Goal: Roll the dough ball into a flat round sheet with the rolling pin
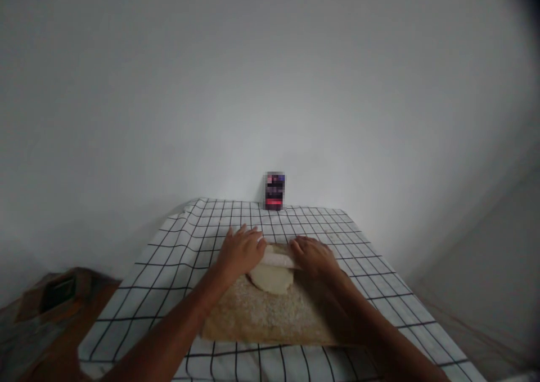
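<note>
A pale rolling pin [278, 259] lies crosswise over a flat, rounded sheet of dough [273, 281]. The dough rests on a flour-dusted wooden board [270, 320]. My left hand [241, 251] is over the pin's left end, its fingertips reaching forward past it. At the right end, my right hand [315, 256] is wrapped over the pin with its fingers bent. Both hands hide the pin's ends, and the pin covers the far part of the dough.
A white cloth with black grid lines [160, 292] covers the table. At its far edge a phone-like upright object [274, 191], blurred out, leans against the pale wall [270, 89]. A brown box-like thing [63, 292] sits low on the left, beyond the table.
</note>
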The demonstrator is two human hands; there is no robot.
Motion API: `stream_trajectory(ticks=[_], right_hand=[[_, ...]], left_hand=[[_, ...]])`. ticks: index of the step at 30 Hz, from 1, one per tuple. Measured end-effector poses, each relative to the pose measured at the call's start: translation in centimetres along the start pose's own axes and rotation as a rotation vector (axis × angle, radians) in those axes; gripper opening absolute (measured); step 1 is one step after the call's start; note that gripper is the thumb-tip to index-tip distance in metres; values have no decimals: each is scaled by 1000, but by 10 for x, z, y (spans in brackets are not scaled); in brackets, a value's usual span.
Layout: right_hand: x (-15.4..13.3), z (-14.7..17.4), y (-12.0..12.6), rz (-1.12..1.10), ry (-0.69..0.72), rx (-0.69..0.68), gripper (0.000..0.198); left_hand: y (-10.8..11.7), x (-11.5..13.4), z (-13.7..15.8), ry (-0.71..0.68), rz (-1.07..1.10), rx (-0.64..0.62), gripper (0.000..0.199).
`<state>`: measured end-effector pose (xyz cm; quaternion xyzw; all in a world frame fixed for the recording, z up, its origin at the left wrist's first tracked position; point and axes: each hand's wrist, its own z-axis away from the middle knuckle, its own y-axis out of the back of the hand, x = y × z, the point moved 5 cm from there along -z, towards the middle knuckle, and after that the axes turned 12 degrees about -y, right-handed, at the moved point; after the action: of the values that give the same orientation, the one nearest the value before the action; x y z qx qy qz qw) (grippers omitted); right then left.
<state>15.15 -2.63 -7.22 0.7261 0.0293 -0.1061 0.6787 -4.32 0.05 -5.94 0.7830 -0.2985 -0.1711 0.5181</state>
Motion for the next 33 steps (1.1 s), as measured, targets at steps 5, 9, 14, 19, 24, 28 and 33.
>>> stream_trajectory(ticks=[5, 9, 14, 19, 24, 28, 33], right_hand=[[-2, 66, 0, -2, -30, 131, 41], [0, 117, -20, -89, 16, 225, 49], [3, 135, -36, -95, 52, 385, 56], [7, 122, -31, -84, 113, 299, 52], [15, 120, -25, -150, 146, 264, 34], [12, 112, -9, -180, 198, 246, 24], [9, 94, 3, -198, 189, 194, 28]], left_hand=[[18, 27, 50, -108, -19, 99, 43], [22, 40, 89, -177, -22, 131, 46], [18, 40, 101, -183, -55, 174, 51], [13, 37, 99, -215, 11, 123, 55], [22, 39, 108, -208, 104, 44, 55], [33, 38, 106, -189, 158, 35, 44], [37, 27, 88, -160, 186, 45, 44]])
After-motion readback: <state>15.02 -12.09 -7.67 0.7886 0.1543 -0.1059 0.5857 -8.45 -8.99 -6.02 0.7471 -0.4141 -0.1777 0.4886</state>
